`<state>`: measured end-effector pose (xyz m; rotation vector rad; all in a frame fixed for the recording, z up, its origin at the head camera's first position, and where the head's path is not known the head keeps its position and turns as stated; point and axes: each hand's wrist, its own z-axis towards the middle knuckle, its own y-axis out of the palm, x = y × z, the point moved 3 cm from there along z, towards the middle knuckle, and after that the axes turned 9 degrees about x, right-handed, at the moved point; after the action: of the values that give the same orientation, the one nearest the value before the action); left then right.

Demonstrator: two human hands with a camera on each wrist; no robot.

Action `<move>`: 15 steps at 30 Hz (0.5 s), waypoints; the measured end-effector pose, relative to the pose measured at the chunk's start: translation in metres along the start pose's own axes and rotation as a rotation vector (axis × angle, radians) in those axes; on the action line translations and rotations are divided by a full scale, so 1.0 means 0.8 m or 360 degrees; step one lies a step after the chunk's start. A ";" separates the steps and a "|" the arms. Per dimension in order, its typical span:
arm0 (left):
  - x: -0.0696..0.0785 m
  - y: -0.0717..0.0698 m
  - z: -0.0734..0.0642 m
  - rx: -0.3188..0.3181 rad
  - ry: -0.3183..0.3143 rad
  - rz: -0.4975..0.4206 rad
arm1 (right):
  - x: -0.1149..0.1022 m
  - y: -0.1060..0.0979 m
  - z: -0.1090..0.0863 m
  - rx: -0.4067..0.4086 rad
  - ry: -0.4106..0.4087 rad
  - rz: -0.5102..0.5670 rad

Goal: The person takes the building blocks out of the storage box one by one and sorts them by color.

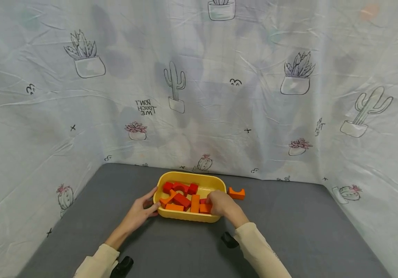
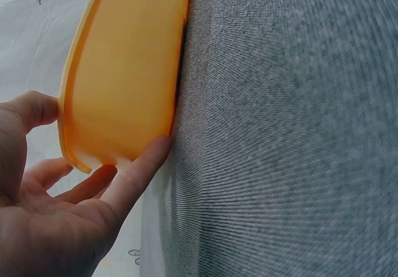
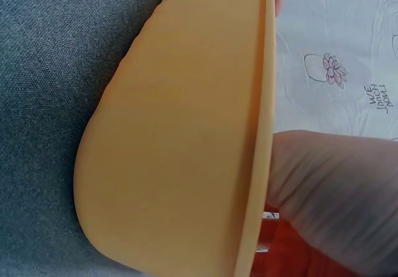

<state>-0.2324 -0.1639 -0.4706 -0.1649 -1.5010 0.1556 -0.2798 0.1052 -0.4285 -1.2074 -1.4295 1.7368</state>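
A yellow plastic tub (image 1: 193,217) stands on the grey surface, holding several red and orange toy blocks. My left hand (image 1: 140,210) grips its left end; in the left wrist view the thumb lies at the rim and the fingers spread along the outer wall. Over the right end, my right hand (image 1: 224,204) reaches down inside, beside an orange block (image 1: 205,209) and a partly covered red block (image 1: 203,201). Its fingertips are hidden, so whether they pinch a block cannot be told. An upright-looking orange block (image 1: 195,203) lies just left of them.
Outside the tub, past its right end, sits an orange arch block (image 1: 236,194). Inside, a red arch block (image 1: 180,188) lies near the back wall. A white curtain (image 1: 199,85) printed with cacti hangs behind and along both sides of the grey table (image 1: 299,224).
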 end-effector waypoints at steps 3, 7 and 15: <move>0.000 0.001 0.000 0.0010 -0.0004 0.0012 | 0.001 -0.003 -0.003 0.0042 -0.0029 -0.0028; -0.001 0.000 -0.001 0.0018 0.0002 0.0027 | 0.001 -0.009 -0.006 0.0104 -0.0076 -0.0052; 0.000 0.001 0.000 0.0010 0.0025 0.0017 | 0.010 -0.021 -0.011 0.0199 -0.0073 0.0161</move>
<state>-0.2325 -0.1633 -0.4708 -0.1688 -1.4843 0.1674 -0.2768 0.1206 -0.4151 -1.1979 -1.2847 1.9038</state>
